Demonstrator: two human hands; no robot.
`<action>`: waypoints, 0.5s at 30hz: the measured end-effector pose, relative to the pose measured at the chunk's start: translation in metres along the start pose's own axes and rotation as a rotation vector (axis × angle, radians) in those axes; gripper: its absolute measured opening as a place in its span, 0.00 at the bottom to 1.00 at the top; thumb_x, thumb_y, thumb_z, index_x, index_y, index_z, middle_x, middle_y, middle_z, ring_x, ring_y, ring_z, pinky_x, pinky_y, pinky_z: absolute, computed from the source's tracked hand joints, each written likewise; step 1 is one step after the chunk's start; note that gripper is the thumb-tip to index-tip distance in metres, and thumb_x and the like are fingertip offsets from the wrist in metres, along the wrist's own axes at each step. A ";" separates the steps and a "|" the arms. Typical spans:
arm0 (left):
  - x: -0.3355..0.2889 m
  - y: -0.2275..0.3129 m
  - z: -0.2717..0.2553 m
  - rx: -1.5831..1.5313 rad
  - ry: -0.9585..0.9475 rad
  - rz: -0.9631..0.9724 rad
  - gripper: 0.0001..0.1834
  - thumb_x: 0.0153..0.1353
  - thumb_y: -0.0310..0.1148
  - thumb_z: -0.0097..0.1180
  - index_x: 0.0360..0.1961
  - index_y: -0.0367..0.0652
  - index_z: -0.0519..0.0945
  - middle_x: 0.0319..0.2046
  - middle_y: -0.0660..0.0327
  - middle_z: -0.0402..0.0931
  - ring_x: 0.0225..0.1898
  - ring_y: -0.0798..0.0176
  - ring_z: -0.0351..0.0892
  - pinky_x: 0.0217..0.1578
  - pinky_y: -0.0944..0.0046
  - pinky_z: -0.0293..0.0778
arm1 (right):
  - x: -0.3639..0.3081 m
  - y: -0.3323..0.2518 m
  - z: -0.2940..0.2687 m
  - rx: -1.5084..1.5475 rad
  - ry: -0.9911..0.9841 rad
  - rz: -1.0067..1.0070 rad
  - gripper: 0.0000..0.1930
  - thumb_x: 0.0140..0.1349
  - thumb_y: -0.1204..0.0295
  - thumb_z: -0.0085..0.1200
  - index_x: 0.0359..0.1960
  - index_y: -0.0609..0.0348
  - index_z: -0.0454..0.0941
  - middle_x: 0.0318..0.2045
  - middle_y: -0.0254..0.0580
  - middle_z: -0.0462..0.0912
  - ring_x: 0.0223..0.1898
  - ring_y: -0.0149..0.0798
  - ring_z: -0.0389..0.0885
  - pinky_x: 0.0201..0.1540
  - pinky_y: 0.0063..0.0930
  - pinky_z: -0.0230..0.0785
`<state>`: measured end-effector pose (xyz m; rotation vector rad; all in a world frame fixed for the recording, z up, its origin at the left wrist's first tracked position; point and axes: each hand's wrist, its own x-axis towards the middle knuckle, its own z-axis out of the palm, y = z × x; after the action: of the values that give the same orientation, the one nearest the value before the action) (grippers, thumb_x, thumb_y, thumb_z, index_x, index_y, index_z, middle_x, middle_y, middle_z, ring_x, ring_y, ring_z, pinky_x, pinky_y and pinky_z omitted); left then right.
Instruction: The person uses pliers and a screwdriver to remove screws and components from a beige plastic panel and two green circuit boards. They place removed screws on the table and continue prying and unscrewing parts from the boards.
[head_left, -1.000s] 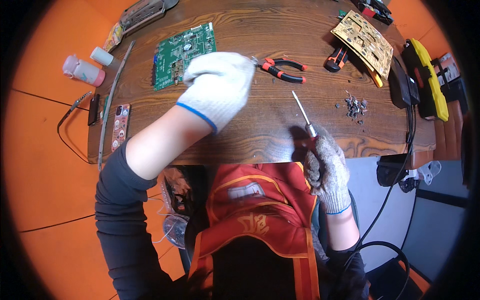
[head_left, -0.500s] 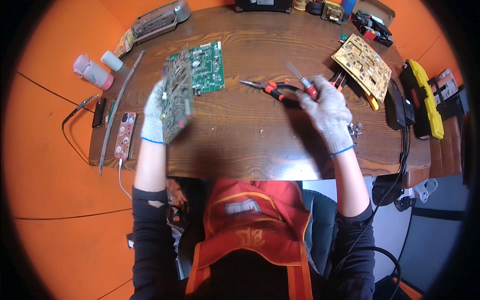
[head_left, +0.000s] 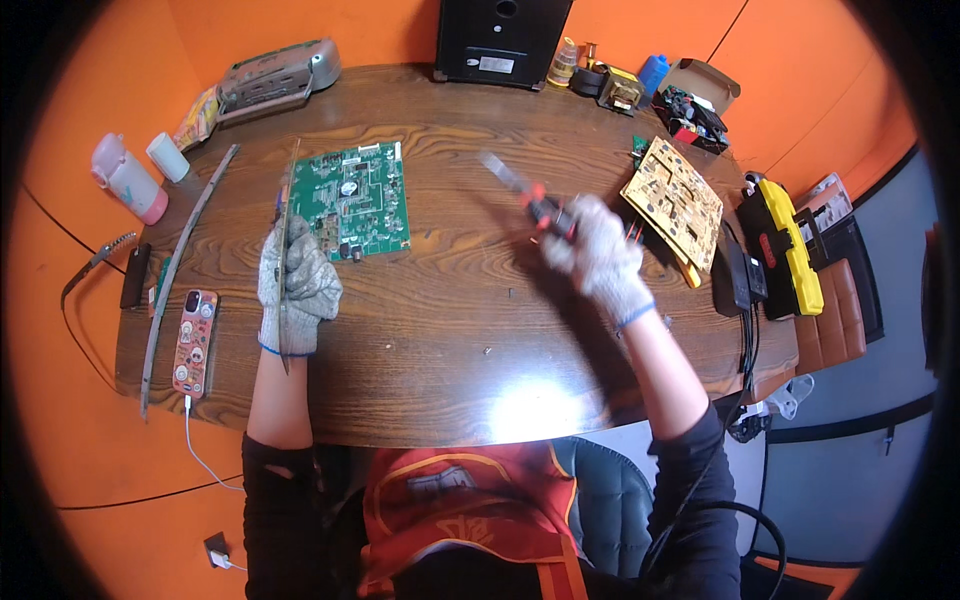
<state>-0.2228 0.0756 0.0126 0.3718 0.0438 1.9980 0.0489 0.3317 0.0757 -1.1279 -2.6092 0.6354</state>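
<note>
My left hand (head_left: 308, 285), in a grey knit glove, grips a circuit board (head_left: 287, 240) that stands almost edge-on, so its faces barely show. Just beyond it lies a green circuit board (head_left: 380, 205), flat on the table. My right hand (head_left: 600, 260), gloved too, is closed around a red-and-black-handled tool (head_left: 543, 208) and holds it above the table's middle. The tool's silver end points up and left; motion smears it, so I cannot tell whether it is pliers or a knife.
A tan circuit board (head_left: 678, 200) leans on tools at right, by black adapters (head_left: 735, 280) and a yellow-black toolbox (head_left: 785, 245). A phone (head_left: 195, 345), metal strip (head_left: 185, 270) and pink bottle (head_left: 130, 180) line the left. A black speaker box (head_left: 500, 45) stands at the back.
The view has shifted. My left hand's board has turned edge-on. My right hand held a red-handled knife beside pliers lying on the table; those pliers no longer show there.
</note>
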 end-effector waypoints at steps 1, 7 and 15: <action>0.002 -0.003 -0.001 -0.066 -0.147 -0.060 0.17 0.74 0.33 0.35 0.42 0.29 0.73 0.17 0.62 0.65 0.09 0.72 0.59 0.06 0.72 0.57 | 0.016 0.002 -0.003 0.061 0.084 0.044 0.16 0.49 0.63 0.64 0.37 0.56 0.79 0.39 0.51 0.81 0.45 0.51 0.81 0.48 0.44 0.73; 0.008 0.000 0.004 -0.007 -0.279 -0.079 0.19 0.75 0.34 0.32 0.40 0.27 0.71 0.15 0.59 0.66 0.07 0.71 0.59 0.04 0.75 0.55 | 0.070 0.017 -0.006 -0.338 0.149 0.049 0.19 0.52 0.58 0.65 0.39 0.57 0.79 0.38 0.53 0.83 0.43 0.54 0.82 0.45 0.43 0.73; 0.002 -0.003 0.014 0.011 -0.229 -0.046 0.16 0.75 0.34 0.30 0.37 0.35 0.69 0.13 0.64 0.63 0.07 0.73 0.62 0.04 0.74 0.57 | 0.064 0.012 -0.005 -0.306 0.021 0.021 0.25 0.57 0.61 0.60 0.55 0.56 0.74 0.55 0.55 0.75 0.59 0.53 0.72 0.59 0.44 0.67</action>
<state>-0.2168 0.0773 0.0263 0.5992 -0.0801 1.8987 0.0153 0.3879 0.0769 -1.2368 -2.7438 0.2289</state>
